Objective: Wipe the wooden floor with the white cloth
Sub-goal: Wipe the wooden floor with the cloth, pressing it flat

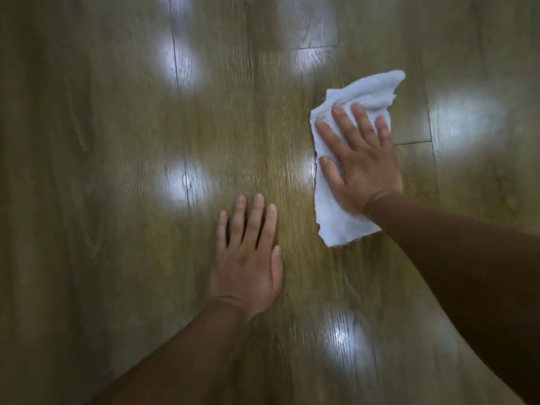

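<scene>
White cloth (336,220) lies flat on the wooden floor (117,112), right of centre. Right hand (359,165) presses it with straight, spread fingers. Left hand (248,258) rests flat on bare floor, apart from the cloth.

Floor (117,244) open all sides; left hand (248,267) planted.

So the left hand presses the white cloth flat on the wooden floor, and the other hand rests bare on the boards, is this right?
Not quite: the hands are swapped. In the head view the right hand presses the white cloth flat on the wooden floor, and the left hand rests bare on the boards.
</scene>
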{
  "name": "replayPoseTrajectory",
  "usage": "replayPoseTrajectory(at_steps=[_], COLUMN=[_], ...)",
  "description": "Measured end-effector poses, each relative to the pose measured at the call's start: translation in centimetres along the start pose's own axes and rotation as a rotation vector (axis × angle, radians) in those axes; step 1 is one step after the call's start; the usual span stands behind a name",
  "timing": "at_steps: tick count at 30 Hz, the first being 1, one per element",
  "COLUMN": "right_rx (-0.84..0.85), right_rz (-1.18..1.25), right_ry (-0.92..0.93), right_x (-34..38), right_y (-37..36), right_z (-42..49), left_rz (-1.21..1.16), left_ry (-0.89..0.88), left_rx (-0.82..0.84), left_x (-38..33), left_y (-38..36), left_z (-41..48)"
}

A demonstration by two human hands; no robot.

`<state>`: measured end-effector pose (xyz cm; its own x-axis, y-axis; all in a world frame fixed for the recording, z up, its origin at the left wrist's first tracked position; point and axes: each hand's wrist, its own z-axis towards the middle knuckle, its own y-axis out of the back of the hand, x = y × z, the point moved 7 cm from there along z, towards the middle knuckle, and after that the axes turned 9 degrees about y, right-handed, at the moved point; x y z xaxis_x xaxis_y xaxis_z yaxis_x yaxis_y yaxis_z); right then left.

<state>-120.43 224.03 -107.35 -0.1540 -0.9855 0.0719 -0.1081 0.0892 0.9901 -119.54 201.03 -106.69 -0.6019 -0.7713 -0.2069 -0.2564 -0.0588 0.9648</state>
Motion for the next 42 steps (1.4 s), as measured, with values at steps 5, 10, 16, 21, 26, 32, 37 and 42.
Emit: replayPoseTrajectory(at_steps=[5, 10, 16, 21, 26, 32, 37, 42], right_rx=[-0.035, -0.057, -0.062, -0.058, -0.029, -0.050, -0.107, -0.099], right_rz=[0.021, 0.037, 0.085, 0.108, 0.097, 0.027, -0.025, 0.074], right_ry=[-0.012, -0.095, 0.025, 0.134, 0.044, -0.031, -0.036, -0.142], right_x=[0.3, 2.0, 12.9, 17.2, 13.4, 5.9, 2.0, -0.2], right_y=[0.3, 0.0, -1.8, -3.7, -2.9, -0.6, 1.9, 3.0], right_z=[0.1, -1.5, -14.0, -24.8, -16.5, -0.1, 12.0, 16.0], left_rz=[0.029, 0.067, 0.061, 0.053, 0.026, -0.015, -0.017, -0.011], left_ry=[0.015, 0.017, 0.008, 0.012, 0.014, 0.008, -0.005, -0.021], left_rx=[-0.025, -0.072, -0.074, -0.057, -0.018, -0.036, -0.032, -0.009], left_x=[-0.1, 0.1, 0.0, 0.0, -0.1, -0.4, -0.1, -0.3], left_y=[-0.3, -0.5, -0.4, -0.1, 0.0, 0.3, 0.1, 0.0], left_z=[0.3, 0.1, 0.2, 0.2, 0.1, 0.2, 0.3, 0.4])
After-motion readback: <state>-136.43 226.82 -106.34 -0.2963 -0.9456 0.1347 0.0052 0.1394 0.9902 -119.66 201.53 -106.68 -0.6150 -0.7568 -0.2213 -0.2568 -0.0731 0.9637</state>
